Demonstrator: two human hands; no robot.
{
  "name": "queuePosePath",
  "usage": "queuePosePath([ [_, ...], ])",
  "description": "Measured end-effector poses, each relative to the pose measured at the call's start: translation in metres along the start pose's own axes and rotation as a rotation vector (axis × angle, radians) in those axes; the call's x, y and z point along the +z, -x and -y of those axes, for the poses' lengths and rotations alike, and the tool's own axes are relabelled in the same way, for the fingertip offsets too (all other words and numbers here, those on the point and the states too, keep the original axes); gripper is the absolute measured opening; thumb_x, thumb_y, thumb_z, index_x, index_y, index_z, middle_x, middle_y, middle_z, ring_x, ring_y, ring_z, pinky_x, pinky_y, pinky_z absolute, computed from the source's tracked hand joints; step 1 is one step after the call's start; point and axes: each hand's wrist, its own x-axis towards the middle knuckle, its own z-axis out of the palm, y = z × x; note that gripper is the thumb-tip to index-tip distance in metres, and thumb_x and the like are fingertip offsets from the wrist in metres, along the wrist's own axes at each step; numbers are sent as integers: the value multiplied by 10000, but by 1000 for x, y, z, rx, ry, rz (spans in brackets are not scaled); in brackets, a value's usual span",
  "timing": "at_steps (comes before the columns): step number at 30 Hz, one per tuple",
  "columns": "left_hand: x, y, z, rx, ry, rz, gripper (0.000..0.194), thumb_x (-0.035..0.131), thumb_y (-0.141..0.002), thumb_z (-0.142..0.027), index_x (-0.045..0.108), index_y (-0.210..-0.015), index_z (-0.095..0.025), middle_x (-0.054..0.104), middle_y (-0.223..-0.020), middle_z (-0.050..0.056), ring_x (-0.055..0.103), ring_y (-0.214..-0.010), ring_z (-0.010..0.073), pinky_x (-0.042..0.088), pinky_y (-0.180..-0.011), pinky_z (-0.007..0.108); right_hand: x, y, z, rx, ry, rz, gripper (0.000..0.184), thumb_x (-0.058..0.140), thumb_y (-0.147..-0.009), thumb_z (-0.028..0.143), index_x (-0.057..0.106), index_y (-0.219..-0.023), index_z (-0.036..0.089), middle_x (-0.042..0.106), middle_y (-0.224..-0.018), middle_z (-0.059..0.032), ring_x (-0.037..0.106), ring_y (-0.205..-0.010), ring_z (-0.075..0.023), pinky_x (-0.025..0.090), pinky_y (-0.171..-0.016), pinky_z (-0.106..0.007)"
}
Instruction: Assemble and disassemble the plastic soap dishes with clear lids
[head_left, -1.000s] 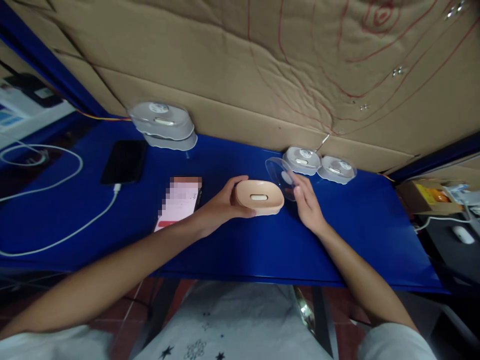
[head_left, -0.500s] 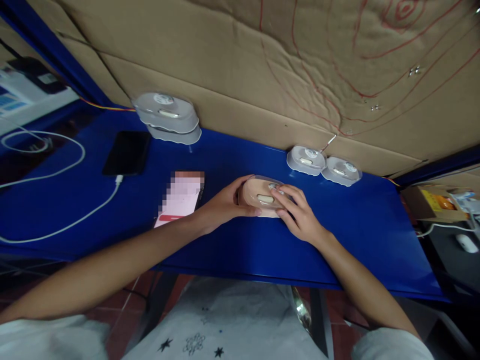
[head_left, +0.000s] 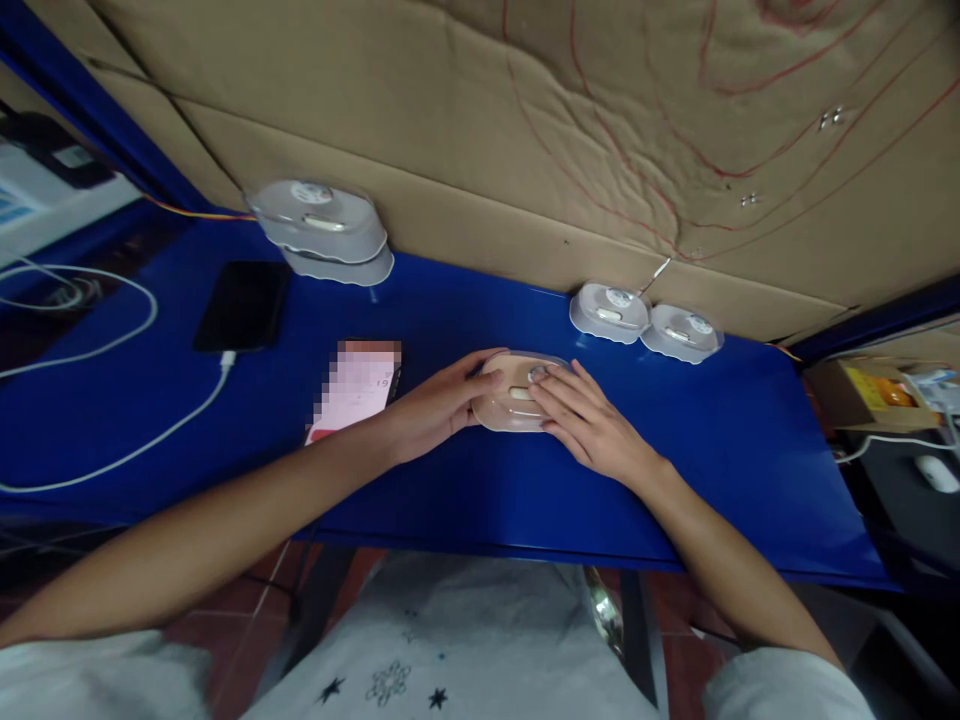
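A peach-coloured oval box (head_left: 499,408) lies near the middle of the blue table, with a clear plastic lid (head_left: 525,422) over its top. A pale, rounded bar shows in the middle of the top. My left hand (head_left: 442,405) grips the left end, its thumb resting on the lid. Across the right end of the lid lie the fingers of my right hand (head_left: 596,420), partly covering a round sticker. Left of the box, a phone with a lit pink screen (head_left: 358,385) lies beside my left forearm.
Two stacked grey oval boxes (head_left: 326,235) stand at the back left, two more side by side (head_left: 609,315) at the back right. A dark phone (head_left: 241,305) with a white cable (head_left: 187,430) lies left. A cardboard panel (head_left: 420,140) rises behind the blue table (head_left: 480,500).
My right hand has brought the clear lid from the right onto the peach box. My left thumb has shifted from the box's side onto the lid. The view has moved slightly.
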Motion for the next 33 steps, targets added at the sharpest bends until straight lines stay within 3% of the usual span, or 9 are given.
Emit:
queuePosePath([
  [3, 0, 0, 0, -11, 16, -2, 495, 861, -855, -381, 710, -1318, -290, 726, -1332, 67, 716, -1113, 223, 572, -829, 260, 5, 2, -2, 34, -55, -13, 747, 535, -1083, 304, 118, -1698, 384, 468, -1647, -68, 395, -1560, -306, 268, -1310, -655],
  [7, 3, 2, -3, -24, -48, -41, 494, 837, -871, -418, 699, -1328, -293, 706, -1374, 67, 687, -1189, 252, 567, -861, 279, 9, 1, -4, 95, -137, -31, 809, 636, -1029, 414, 171, -1691, 396, 313, -1725, -67, 249, -1617, -352, 339, -1285, -634],
  [13, 13, 8, -1, -48, -170, -64, 536, 750, -923, -537, 646, -1390, -296, 672, -1425, 76, 617, -1324, 301, 535, -1033, 392, -12, 9, 3, 116, -114, 73, 648, 576, -1060, 376, 313, -1651, 324, 420, -1657, -103, 279, -1609, -318, 377, -1280, -578],
  [16, 19, 13, -3, -54, -232, -75, 490, 717, -936, -543, 673, -1337, -264, 654, -1428, 91, 616, -1318, 320, 516, -1079, 458, -27, 44, 7, 218, -69, 86, 595, 587, -1053, 344, 386, -1612, 328, 419, -1665, -87, 287, -1606, -321, 372, -1278, -588],
  [19, 21, 15, -6, -34, -331, -80, 416, 727, -912, -535, 730, -1223, -259, 661, -1382, 80, 601, -1316, 322, 530, -1051, 448, -46, 105, -2, 404, 38, 27, 579, 616, -1026, 347, 431, -1575, 335, 459, -1640, -84, 337, -1580, -345, 369, -1258, -625],
  [23, 17, 14, -5, -24, -453, -45, 393, 716, -899, -536, 746, -1176, -260, 681, -1298, 67, 629, -1242, 308, 525, -1012, 442, -79, 192, -44, 711, 405, -60, 548, 607, -989, 420, 496, -1510, 292, 515, -1601, -115, 405, -1521, -405, 328, -1215, -692],
  [26, 14, 10, -3, -21, -495, -30, 389, 718, -892, -523, 742, -1180, -262, 685, -1264, 61, 643, -1207, 299, 524, -994, 439, -100, 232, -91, 884, 574, -184, 550, 555, -943, 410, 549, -1459, 219, 602, -1510, -158, 489, -1449, -409, 392, -1182, -652],
  [29, 12, 7, -3, -12, -509, -27, 381, 723, -888, -510, 740, -1167, -252, 678, -1249, 68, 645, -1188, 295, 549, -947, 423, -112, 239, -137, 969, 568, -299, 556, 511, -866, 347, 602, -1382, 159, 647, -1432, -207, 548, -1398, -385, 445, -1167, -599],
  [33, 11, 6, -6, 8, -501, -27, 367, 718, -896, -509, 736, -1150, -245, 664, -1225, 70, 644, -1171, 284, 560, -910, 397, -111, 208, -177, 948, 496, -309, 502, 464, -839, 292, 653, -1295, 196, 696, -1370, -174, 619, -1328, -355, 487, -1116, -608],
])
